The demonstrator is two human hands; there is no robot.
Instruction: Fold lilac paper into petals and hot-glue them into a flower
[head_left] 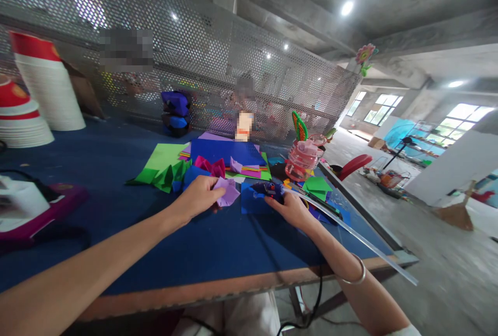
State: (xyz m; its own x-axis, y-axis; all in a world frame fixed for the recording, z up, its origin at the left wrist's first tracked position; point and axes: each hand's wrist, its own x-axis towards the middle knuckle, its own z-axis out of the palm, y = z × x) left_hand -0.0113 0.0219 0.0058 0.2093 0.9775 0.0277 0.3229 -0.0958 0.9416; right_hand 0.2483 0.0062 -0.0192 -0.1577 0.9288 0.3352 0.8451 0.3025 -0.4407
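Between the thumb and fingers of my left hand (200,193) is a piece of folded purple paper (227,192). My right hand (293,207) is closed around a dark blue hot glue gun (268,190), its nozzle pointing left toward the purple paper but apart from it. A long clear glue stick (361,240) runs out of the gun's back, over my right forearm. Beneath the gun lies a blue paper sheet (251,205). Folded green paper (169,176) and folded magenta paper (211,165) sit just beyond my left hand.
Behind the hands lies a stack of coloured paper with a blue sheet (225,152) on top. A pink transparent jar (301,159) stands at the right. Stacked paper cups (50,87) and a purple-based device (58,209) are at the left. A perforated metal screen (202,56) rises behind the table.
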